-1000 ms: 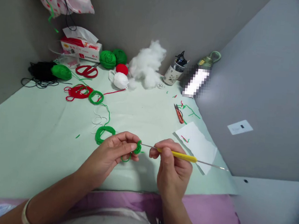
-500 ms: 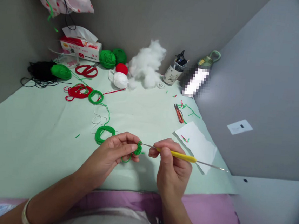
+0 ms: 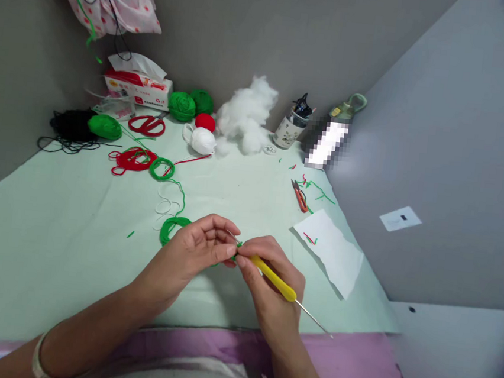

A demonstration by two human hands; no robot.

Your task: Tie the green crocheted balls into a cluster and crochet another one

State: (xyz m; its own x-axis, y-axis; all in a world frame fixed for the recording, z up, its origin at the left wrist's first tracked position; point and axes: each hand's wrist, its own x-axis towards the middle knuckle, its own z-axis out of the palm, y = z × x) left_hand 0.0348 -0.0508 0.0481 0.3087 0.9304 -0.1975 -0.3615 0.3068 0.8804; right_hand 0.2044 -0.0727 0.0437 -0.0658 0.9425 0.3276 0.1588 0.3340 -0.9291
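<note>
Between the fingertips of my left hand [image 3: 204, 247] is a small green crochet piece [image 3: 239, 245], mostly covered by fingers. My right hand [image 3: 272, 286] is closed round a crochet hook [image 3: 275, 279] with a yellow grip. One metal end of the hook reaches in at the green piece; the other points down to the right. The two hands' fingertips meet or nearly meet there, and I cannot tell exactly where the hook tip sits in the stitches. Just behind my left hand lies a loose coil of green yarn [image 3: 167, 228], partly hidden by it.
Red yarn [image 3: 135, 159] and a smaller green coil [image 3: 162, 169] lie at mid-left. Farther back are red scissors [image 3: 146, 125], a tissue box [image 3: 139, 90], yarn balls [image 3: 182, 106], white stuffing [image 3: 245, 117] and a pen cup [image 3: 290, 128]. Orange snips [image 3: 299, 196] and white paper [image 3: 330, 251] lie right.
My right hand has moved left to meet my left hand. The hook has tilted, its free end swinging down toward me. The green piece is now more hidden by fingers.
</note>
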